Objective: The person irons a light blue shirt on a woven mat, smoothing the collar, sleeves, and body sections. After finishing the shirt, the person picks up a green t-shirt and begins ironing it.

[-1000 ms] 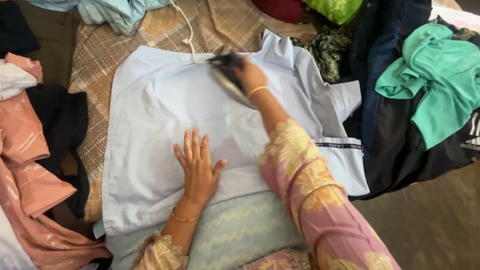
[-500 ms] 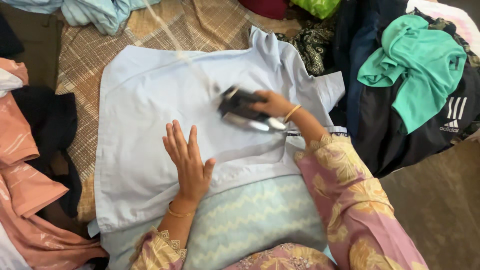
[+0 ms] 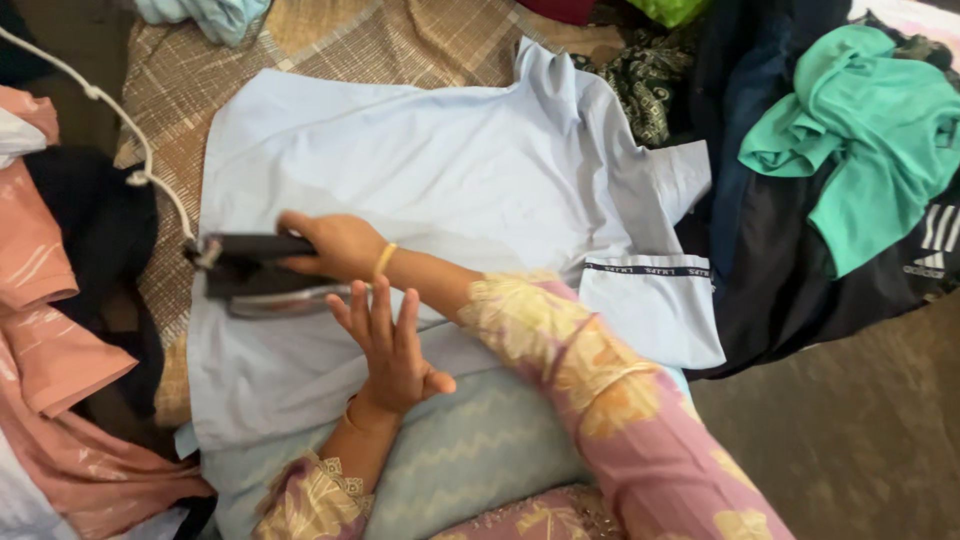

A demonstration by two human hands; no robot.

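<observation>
Iron slid left, gripped by right hand

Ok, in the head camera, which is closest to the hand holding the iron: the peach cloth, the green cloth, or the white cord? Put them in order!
From the right hand:
1. White cord, just left, joining the iron.
2. Peach cloth, at the far left edge.
3. Green cloth, far across at the upper right.

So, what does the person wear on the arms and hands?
Both hands are bare. The left hand and the right hand each have a thin gold bangle at the wrist. The sleeves are long and pink, with a yellow floral print.
</observation>
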